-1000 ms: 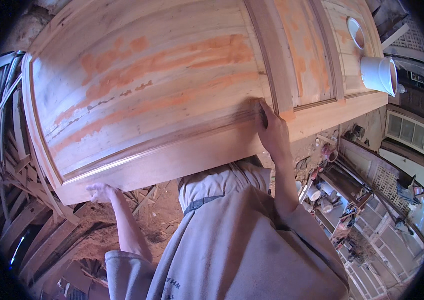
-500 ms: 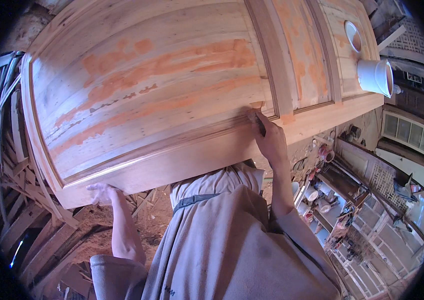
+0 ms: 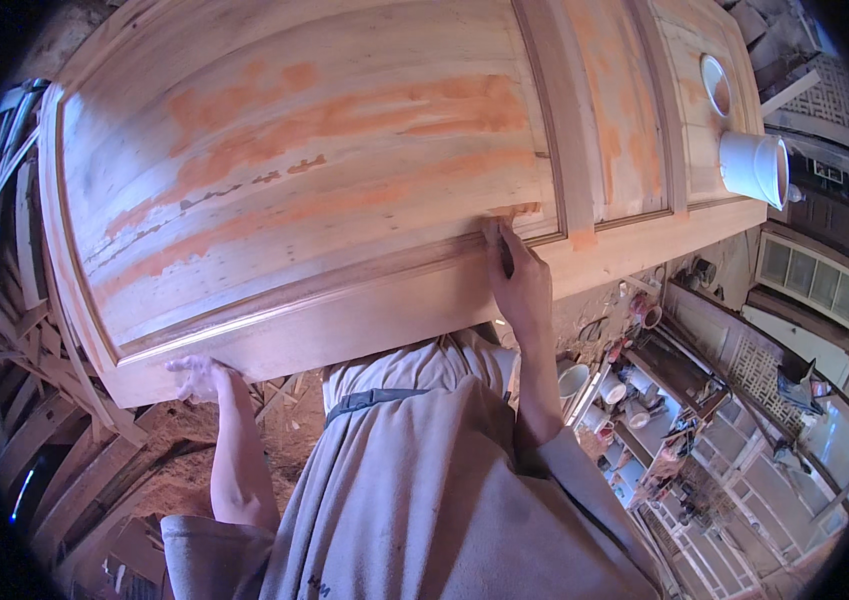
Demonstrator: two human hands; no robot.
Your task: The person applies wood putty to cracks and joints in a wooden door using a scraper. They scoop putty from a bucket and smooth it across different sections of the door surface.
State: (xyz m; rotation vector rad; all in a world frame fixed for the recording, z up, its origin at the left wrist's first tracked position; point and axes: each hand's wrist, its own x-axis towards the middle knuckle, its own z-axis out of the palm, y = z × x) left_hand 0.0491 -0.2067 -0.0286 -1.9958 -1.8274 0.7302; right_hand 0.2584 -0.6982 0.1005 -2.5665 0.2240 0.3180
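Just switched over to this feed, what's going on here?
A person's right hand is at the inner edge moulding of a large panelled wooden piece; whether it grips something is unclear. The left hand rests at the near edge. Orange patches mark the panels, and a white bucket sits toward the right end.

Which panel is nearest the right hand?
The wide left panel: the right hand is by its near right corner. The narrow middle panel and right panel lie farther right.

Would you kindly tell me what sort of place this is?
Probably a woodworking shop: a panelled wooden piece with orange patches, loose timber at the left, and sawdust-like debris below.
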